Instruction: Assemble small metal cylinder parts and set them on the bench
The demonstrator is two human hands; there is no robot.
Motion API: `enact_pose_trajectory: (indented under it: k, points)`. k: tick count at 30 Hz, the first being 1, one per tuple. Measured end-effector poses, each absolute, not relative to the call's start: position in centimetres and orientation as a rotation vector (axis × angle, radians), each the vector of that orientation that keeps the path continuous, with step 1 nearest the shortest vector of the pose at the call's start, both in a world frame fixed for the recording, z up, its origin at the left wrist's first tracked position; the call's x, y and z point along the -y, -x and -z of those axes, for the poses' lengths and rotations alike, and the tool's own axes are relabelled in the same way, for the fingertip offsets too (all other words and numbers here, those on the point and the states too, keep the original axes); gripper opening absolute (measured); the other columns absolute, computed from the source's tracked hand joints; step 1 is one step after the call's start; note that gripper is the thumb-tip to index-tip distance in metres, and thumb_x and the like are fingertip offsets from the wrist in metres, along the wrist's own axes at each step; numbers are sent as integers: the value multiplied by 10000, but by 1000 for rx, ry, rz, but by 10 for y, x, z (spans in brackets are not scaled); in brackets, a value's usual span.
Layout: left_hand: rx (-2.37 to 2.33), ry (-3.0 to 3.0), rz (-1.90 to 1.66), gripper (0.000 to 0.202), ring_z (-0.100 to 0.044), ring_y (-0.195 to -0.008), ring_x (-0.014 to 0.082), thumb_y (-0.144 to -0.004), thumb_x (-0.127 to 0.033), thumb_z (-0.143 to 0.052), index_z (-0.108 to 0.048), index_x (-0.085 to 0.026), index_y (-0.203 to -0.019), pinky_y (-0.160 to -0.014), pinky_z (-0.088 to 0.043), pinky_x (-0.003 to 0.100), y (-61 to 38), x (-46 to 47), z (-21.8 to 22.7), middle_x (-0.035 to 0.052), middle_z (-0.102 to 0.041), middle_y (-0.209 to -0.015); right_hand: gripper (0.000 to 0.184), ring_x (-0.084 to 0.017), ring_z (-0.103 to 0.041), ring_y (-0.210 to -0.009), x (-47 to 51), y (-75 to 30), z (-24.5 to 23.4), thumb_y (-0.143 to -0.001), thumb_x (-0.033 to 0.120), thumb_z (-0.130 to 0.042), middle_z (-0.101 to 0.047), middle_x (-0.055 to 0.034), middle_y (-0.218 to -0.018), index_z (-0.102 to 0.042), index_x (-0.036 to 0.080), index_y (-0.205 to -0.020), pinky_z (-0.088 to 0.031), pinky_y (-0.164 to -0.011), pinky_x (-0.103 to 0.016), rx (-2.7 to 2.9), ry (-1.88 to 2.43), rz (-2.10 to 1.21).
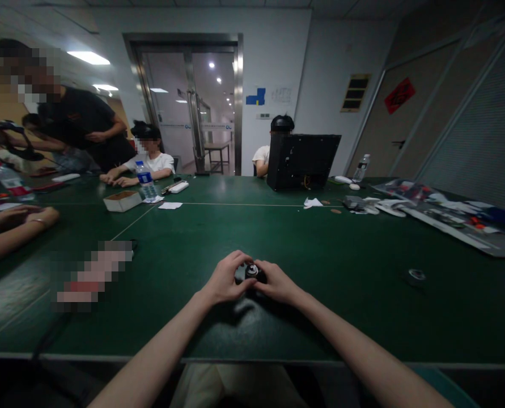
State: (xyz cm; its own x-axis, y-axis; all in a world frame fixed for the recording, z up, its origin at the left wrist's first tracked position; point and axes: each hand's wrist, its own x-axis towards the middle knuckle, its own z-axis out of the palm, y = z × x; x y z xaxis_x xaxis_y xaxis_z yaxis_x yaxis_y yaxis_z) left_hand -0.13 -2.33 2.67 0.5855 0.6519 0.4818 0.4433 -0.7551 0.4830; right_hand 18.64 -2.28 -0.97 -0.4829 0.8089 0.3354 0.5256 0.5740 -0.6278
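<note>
Both my hands meet over the green table (312,238), close in front of me. Between them is a small round black thing (253,272) with a pale, shiny ring-like top; its exact kind is not clear. My left hand (229,277) curls round its left side, thumb and fingers bent against it. From the other side, my right hand (278,281) grips it with thumb and fingertips. The fingers hide part of its sides. Farther right on the table lies a small dark ring-shaped object (416,276) with a grey middle, apart from my hands.
A pixelated object (94,275) lies to the left, near another person's hands (35,215). Beyond stand an open carton (122,200), a water bottle (146,182) and a black case (305,161). Assorted parts and bags (443,209) cover the right side. Several people are around the table.
</note>
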Motion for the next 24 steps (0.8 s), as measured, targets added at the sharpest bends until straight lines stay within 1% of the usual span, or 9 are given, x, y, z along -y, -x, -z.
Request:
enact_pose_trajectory:
  k: [4,11,19,24]
  points:
    - [-931,-2506,-946,215,-541,-847,201,-796,-305,-569,-576,-186,-974,-764,-433,314,2,23,-26,62,-570,-918,226,-164,-543,-763,23,-186,10,-781,284,-619,-618,-39,-881,-571,166,-967,-378,-675,-260,2183,1058,-602]
    - [-925,-2508,-960,254,-553,-898,216,-815,-307,-552,-599,-193,-1037,-801,-439,334,2,20,-24,79,-590,-967,220,-158,-558,-760,22,-185,10,-793,309,-620,-624,-34,-870,-581,161,-951,-390,-674,-252,2110,1069,-684]
    - [-912,-2496,-948,308,-555,-929,224,-816,-297,-558,-572,-184,-1102,-825,-435,346,3,19,-23,85,-603,-1001,255,-163,-585,-812,21,-186,11,-805,276,-599,-646,-41,-925,-574,165,-1033,-416,-726,-262,2056,1047,-766]
    - [-912,-2479,-937,331,-558,-920,224,-825,-342,-554,-564,-177,-1112,-823,-438,348,3,19,-24,89,-604,-999,276,-151,-566,-758,20,-185,11,-805,341,-601,-640,-40,-882,-589,152,-1006,-419,-687,-255,2017,1079,-815]
